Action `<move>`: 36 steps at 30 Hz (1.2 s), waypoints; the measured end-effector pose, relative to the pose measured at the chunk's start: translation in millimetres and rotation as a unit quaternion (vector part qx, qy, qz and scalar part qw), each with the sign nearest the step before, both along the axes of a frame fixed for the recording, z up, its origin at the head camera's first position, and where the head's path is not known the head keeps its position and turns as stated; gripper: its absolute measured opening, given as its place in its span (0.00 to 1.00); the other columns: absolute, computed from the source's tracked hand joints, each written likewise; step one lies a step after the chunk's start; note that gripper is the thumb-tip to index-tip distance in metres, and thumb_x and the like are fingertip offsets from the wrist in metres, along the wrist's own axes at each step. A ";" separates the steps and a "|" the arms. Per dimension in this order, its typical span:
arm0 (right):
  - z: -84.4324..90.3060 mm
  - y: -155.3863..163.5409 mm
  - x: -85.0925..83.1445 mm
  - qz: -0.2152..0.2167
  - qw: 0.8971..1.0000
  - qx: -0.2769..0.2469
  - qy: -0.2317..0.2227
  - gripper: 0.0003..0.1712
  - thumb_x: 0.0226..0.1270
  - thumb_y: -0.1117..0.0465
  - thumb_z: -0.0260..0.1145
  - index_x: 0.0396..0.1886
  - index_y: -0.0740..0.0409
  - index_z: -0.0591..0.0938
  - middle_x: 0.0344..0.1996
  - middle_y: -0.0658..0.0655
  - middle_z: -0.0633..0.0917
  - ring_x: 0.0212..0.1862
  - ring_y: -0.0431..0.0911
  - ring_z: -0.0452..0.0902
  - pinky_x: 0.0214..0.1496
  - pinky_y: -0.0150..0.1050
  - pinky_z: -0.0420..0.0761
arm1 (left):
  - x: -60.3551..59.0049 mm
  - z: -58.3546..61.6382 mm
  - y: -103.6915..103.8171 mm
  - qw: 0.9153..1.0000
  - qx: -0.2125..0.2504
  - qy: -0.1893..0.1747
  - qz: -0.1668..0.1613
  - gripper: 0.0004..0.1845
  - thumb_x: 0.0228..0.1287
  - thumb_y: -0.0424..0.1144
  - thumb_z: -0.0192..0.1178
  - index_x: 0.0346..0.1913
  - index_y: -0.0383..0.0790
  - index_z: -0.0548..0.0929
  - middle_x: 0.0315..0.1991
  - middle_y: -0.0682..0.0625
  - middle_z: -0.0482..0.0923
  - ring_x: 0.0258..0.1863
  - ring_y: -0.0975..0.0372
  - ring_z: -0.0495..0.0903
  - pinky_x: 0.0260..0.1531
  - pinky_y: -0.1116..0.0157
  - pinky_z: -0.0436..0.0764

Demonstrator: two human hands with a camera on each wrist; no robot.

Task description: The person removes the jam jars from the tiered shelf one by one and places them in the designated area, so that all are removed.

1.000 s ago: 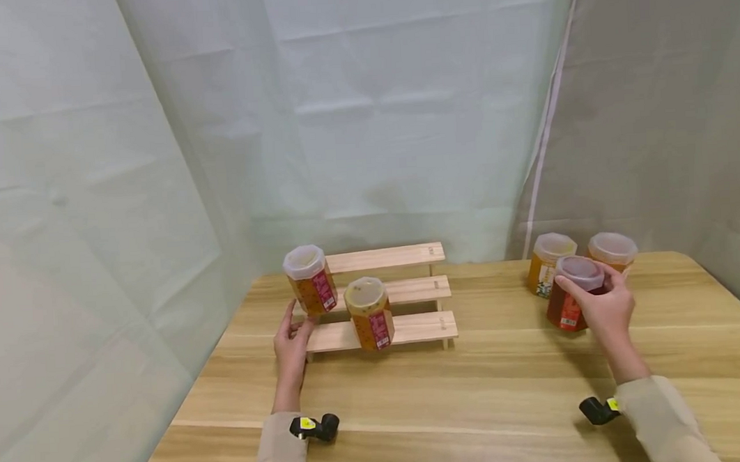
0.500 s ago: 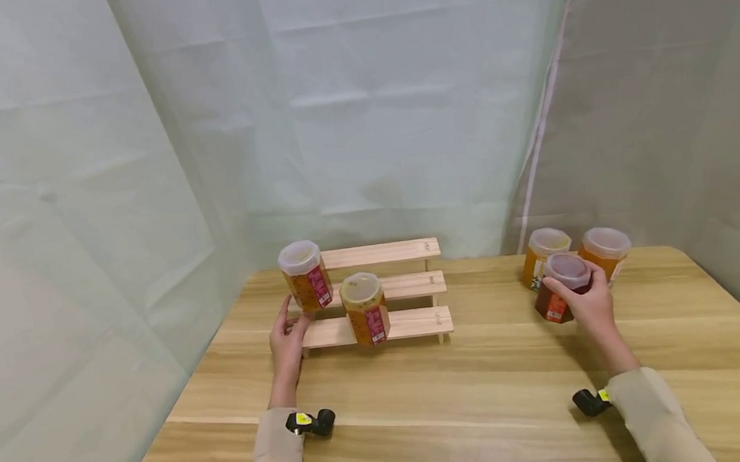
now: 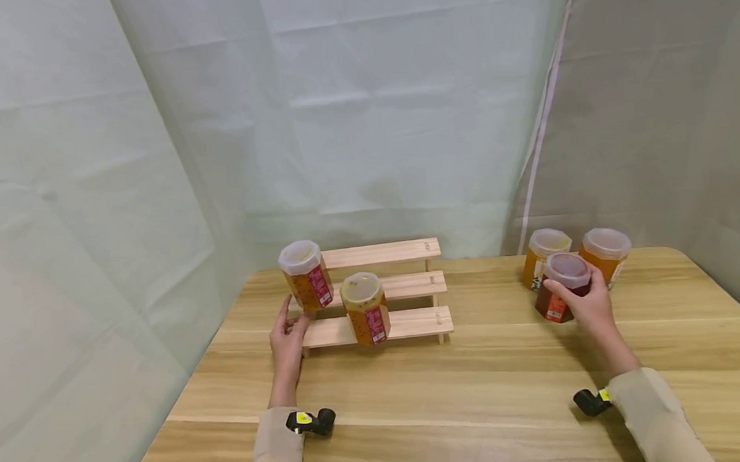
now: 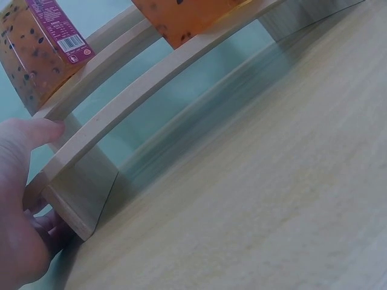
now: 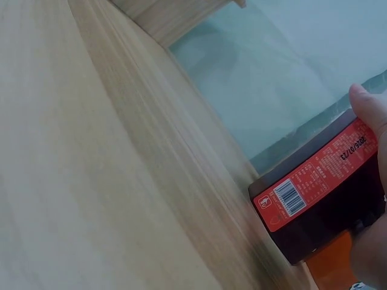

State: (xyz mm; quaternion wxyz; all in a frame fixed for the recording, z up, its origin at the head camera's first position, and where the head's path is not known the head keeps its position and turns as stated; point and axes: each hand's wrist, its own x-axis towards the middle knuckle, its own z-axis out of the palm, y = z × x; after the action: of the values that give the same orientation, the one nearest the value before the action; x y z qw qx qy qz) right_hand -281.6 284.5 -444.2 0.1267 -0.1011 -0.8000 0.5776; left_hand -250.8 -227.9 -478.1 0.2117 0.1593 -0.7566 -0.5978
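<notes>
A three-step wooden rack (image 3: 410,285) stands on the table. Two orange jars with pale lids are on it: one (image 3: 306,276) at the left on the middle step, one (image 3: 365,309) on the lowest step. My left hand (image 3: 287,336) holds the rack's left end (image 4: 72,199), thumb against the middle step. My right hand (image 3: 584,303) grips a dark red jar (image 3: 558,287) with a red label (image 5: 314,181), lifted and tilted off the table. Two amber jars (image 3: 543,253) (image 3: 605,250) stand just behind it.
The wooden table (image 3: 479,393) runs to a front edge near me and a right edge at the far right. Pale sheeting (image 3: 370,119) closes the back and left sides; a grey sheet hangs at the right. Small black cameras sit at both wrists.
The right hand has raised and tilted the dark red jar slightly off the table by the two amber jars. The left hand stays on the rack's end.
</notes>
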 end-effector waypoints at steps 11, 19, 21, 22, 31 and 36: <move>2.6 2.9 3.3 -0.017 1.000 0.005 0.009 0.48 0.62 0.51 0.70 0.75 0.58 0.57 0.64 0.60 0.67 0.59 0.42 0.66 0.60 0.29 0.67 | -0.5 0.1 4.2 1.000 0.006 -0.007 -0.009 0.31 0.68 0.45 0.59 0.73 0.57 0.65 0.40 0.53 0.74 0.38 0.67 0.69 0.36 0.72 0.71; 10.8 8.6 1.6 -0.012 0.999 0.034 0.022 0.45 0.62 0.52 0.71 0.73 0.58 0.60 0.56 0.49 0.71 0.50 0.28 0.64 0.52 0.23 0.66 | -2.9 2.4 6.2 1.000 -0.001 -0.008 -0.010 0.31 0.68 0.47 0.59 0.73 0.57 0.64 0.41 0.51 0.75 0.38 0.67 0.70 0.36 0.72 0.71; 12.9 5.8 0.5 -0.009 0.999 0.030 0.018 0.45 0.63 0.51 0.70 0.74 0.58 0.60 0.58 0.51 0.71 0.51 0.30 0.65 0.51 0.23 0.66 | -1.4 3.2 4.4 1.000 -0.002 -0.006 -0.007 0.32 0.68 0.47 0.60 0.73 0.57 0.64 0.41 0.51 0.75 0.37 0.67 0.70 0.37 0.72 0.71; 13.8 4.3 -0.4 -0.007 1.000 0.027 0.015 0.45 0.63 0.51 0.69 0.75 0.58 0.59 0.60 0.52 0.71 0.52 0.33 0.66 0.52 0.23 0.66 | -0.3 3.4 3.3 1.000 -0.002 -0.006 -0.007 0.32 0.68 0.47 0.60 0.73 0.57 0.64 0.41 0.51 0.75 0.37 0.67 0.70 0.37 0.73 0.71; 32.5 -14.8 -7.8 -0.079 0.991 -0.057 0.088 0.35 0.61 0.56 0.71 0.66 0.61 0.73 0.57 0.53 0.77 0.46 0.27 0.71 0.45 0.16 0.70 | 3.8 2.0 1.3 1.000 0.003 -0.016 -0.009 0.32 0.68 0.49 0.59 0.73 0.59 0.64 0.45 0.47 0.75 0.38 0.68 0.70 0.37 0.73 0.71; 50.4 -28.3 -14.7 -0.106 0.978 -0.002 0.178 0.30 0.60 0.55 0.72 0.60 0.64 0.78 0.51 0.52 0.79 0.43 0.24 0.74 0.42 0.13 0.71 | 1.9 2.1 0.2 1.000 -0.002 -0.007 -0.006 0.31 0.68 0.46 0.59 0.73 0.57 0.65 0.42 0.49 0.76 0.36 0.68 0.70 0.35 0.72 0.71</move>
State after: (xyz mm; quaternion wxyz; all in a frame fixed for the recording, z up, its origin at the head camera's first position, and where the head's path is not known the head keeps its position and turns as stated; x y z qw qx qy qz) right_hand -296.4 256.2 -393.9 0.3274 -0.0810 -0.7482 0.5714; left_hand -249.0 -227.7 -476.1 0.2031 0.1586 -0.7602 -0.5965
